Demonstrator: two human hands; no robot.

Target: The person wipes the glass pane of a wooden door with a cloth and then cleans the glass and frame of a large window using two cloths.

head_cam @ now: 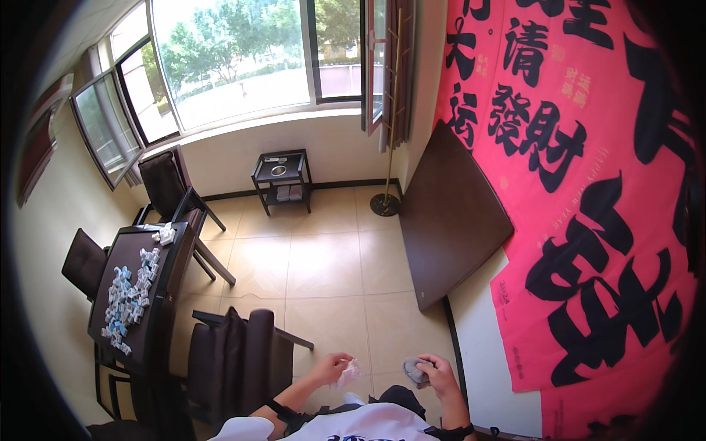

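My left hand (pixel 332 369) grips a crumpled, whitish tissue or thin cloth (pixel 347 375), which hangs below the fingers. In my right hand (pixel 439 375) is a bunched grey cloth (pixel 416 370), pinched between thumb and fingers. Both hands are held apart in front of my body, above the tiled floor (pixel 325 264). A dark brown padded chair (pixel 240 364) stands just left of my left hand. Farther left is a mahjong table (pixel 149 331) with many loose mahjong tiles (pixel 127 303) scattered over its dark top.
A dark board (pixel 452 215) leans against the right wall, beside large red banners (pixel 529 165) with black characters. Under the window stands a small side table (pixel 280 171) with a shelf. A coat stand (pixel 386 204) occupies the far corner. More chairs (pixel 165 184) surround the mahjong table.
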